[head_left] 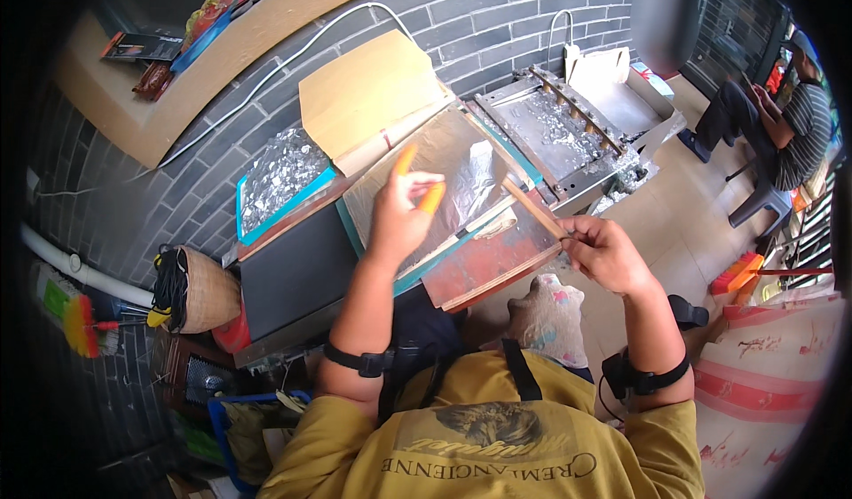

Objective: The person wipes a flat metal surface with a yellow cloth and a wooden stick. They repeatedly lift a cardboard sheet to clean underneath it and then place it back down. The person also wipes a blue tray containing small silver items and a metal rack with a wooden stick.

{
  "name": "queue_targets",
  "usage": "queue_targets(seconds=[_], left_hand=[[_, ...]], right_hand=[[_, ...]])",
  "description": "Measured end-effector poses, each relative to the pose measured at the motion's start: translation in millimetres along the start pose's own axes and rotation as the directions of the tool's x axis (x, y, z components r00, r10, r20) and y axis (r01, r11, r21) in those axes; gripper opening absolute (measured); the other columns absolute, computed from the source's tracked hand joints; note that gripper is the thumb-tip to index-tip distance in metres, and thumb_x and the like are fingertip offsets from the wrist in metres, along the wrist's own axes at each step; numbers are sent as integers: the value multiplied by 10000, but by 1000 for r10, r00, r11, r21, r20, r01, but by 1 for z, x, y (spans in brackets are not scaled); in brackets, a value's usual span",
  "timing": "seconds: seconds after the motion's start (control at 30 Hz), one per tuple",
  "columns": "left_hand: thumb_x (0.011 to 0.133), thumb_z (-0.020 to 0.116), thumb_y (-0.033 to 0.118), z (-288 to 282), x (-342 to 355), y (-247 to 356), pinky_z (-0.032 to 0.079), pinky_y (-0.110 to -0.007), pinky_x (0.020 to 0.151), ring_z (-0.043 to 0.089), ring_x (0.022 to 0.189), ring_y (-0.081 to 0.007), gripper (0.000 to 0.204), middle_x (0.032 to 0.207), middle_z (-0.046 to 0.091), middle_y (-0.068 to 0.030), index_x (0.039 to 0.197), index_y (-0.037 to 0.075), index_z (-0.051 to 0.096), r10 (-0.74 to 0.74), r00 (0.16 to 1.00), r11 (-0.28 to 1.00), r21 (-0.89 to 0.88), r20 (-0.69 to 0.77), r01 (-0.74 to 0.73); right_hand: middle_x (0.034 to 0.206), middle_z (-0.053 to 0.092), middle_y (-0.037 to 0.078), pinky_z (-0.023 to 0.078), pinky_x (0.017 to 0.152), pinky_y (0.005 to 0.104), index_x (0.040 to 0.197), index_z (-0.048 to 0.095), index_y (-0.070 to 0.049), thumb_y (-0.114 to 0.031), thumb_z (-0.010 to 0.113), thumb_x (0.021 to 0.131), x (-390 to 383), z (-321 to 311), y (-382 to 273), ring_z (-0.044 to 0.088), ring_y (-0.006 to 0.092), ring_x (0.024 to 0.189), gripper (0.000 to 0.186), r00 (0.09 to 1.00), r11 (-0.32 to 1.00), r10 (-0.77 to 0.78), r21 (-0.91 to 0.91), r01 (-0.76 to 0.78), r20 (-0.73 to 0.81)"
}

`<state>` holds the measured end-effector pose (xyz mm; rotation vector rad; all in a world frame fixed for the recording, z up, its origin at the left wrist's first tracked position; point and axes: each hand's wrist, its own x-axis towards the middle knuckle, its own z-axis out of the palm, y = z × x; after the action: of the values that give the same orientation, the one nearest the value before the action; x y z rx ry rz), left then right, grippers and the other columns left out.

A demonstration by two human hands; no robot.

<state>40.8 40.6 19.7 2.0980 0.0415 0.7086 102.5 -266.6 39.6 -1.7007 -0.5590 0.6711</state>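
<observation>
My left hand (404,210), with orange covers on two fingers, is above a board wrapped in brownish sheet (368,206), its index finger raised apart from the thumb; I see nothing held in it. To its right, a crumpled silvery foil sheet (470,179) lies on that board. My right hand (595,250) grips a slim wooden stick (528,201), which angles toward the foil. Underneath are a teal-edged mat (417,275) and a reddish board (479,281). A pale folded piece (497,224) lies near the board's edge.
Behind are tan paper sheets (364,82), a teal tray (253,233) of silvery flakes and a metal frame (546,122). A dark slab (284,286) and woven basket (200,299) are at left. Another person (785,126) sits at right near a broom (737,277).
</observation>
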Motion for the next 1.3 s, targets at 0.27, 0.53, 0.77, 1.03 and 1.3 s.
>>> queue_targets(seconds=[0.27, 0.53, 0.77, 1.03, 1.3], left_hand=[[870, 629, 370, -72, -24, -52, 384, -398, 1034, 464, 1237, -382, 832, 1351, 459, -271, 1423, -87, 208, -439, 866, 586, 654, -239, 478], [834, 656, 437, -78, -25, -55, 384, -402, 1033, 462, 1241, -378, 916, 1355, 445, -285, 1416, -111, 206, -487, 837, 490, 716, -250, 498], [868, 632, 295, -87, -3, -55, 425, -419, 982, 509, 1166, -397, 658, 1271, 509, -279, 1351, -65, 367, -211, 954, 657, 692, -213, 300], [914, 542, 183, -87, 101, -27, 441, -401, 961, 519, 1143, -373, 489, 1262, 518, -222, 1334, -39, 424, 167, 983, 701, 710, -78, -62], [903, 493, 154, -87, 140, -84, 480, -389, 901, 581, 1067, -324, 351, 1186, 575, -191, 1219, 13, 555, 322, 947, 330, 939, -19, -93]], right_hand=[[626, 500, -35, 322, 431, 195, 1168, 594, -5, -48, 538, 909, 21, 12, 1, 415, 36, 476, 269, 1000, 1000, -8, 18, 8, -9], [675, 536, -11, 412, 539, 242, 1096, 611, 43, -14, 562, 868, 32, 17, 2, 491, 66, 589, 240, 994, 999, -31, 28, 34, -102], [673, 538, -13, 394, 534, 238, 1090, 617, 28, -10, 561, 862, 33, 14, 7, 479, 58, 587, 238, 993, 999, -38, -40, 33, -114], [656, 510, -29, 356, 509, 239, 1102, 612, 24, -16, 560, 873, 16, 14, -1, 439, 56, 559, 238, 996, 1000, 28, 5, -28, -87], [689, 538, -24, 360, 498, 218, 1136, 615, 17, -9, 547, 889, 8, 11, -7, 453, 43, 573, 257, 998, 1000, 22, -4, -22, -55]])
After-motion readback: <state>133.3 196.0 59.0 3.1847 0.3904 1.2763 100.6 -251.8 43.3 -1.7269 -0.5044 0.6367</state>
